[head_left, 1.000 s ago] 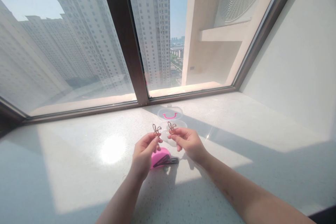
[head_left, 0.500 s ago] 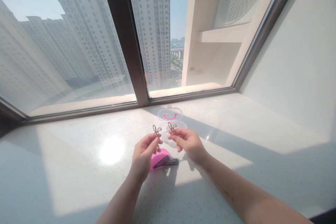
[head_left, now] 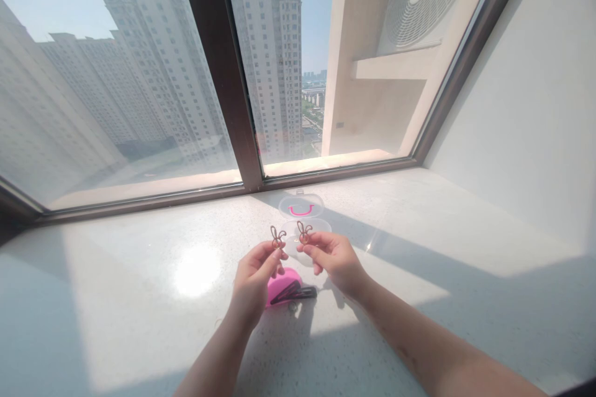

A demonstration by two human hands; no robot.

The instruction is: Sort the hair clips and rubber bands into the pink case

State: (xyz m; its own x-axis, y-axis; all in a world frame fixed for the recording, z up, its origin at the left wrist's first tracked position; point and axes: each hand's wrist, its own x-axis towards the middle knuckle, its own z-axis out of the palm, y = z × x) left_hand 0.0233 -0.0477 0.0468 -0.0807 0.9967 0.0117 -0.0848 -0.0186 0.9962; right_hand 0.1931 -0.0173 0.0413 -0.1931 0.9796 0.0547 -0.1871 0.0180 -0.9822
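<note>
My left hand (head_left: 254,276) pinches a small brown rabbit-shaped wire clip (head_left: 277,236) between thumb and fingers, held upright. My right hand (head_left: 333,256) pinches a matching rabbit-shaped clip (head_left: 304,231) the same way. The two clips stand side by side, a little apart, above the sill. Just behind them lies an open clear plastic case (head_left: 302,206) with a pink curved piece in its lid. Below my hands a pink object (head_left: 279,283) rests on the sill with dark hair clips (head_left: 298,291) lying on it.
The white speckled stone sill (head_left: 419,242) runs along a big window with a dark frame (head_left: 223,74). A white wall (head_left: 535,111) closes the right side. Sunlight falls in a bright patch on the left of the sill.
Both hands and their clips have stayed nearly still; the view shifted slightly, nothing was taken or let go.
</note>
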